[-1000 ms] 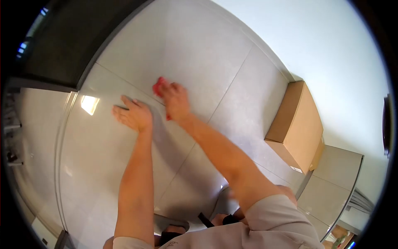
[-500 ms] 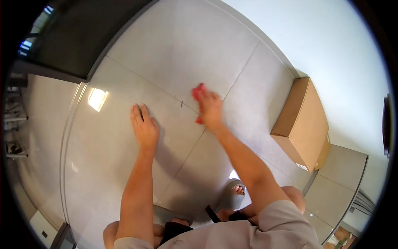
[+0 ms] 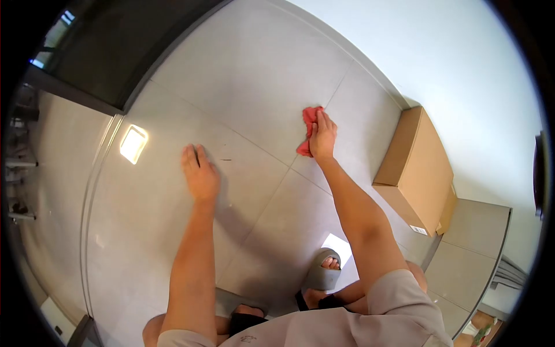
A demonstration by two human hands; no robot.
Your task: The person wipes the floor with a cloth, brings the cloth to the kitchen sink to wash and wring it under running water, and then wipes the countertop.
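Head view: to the left of the cardboard box point(image 3: 425, 168) and apart from it, a crumpled red cloth point(image 3: 310, 118) is held against the tiled floor point(image 3: 243, 69) by the right hand point(image 3: 324, 136). Farther left of the box, the left hand point(image 3: 201, 176) is stretched out palm down with nothing held, and between it and the cloth a thin dark sliver point(image 3: 225, 159) is seen. Left of the box but nearer the body, a grey slipper point(image 3: 322, 276) is worn on a foot.
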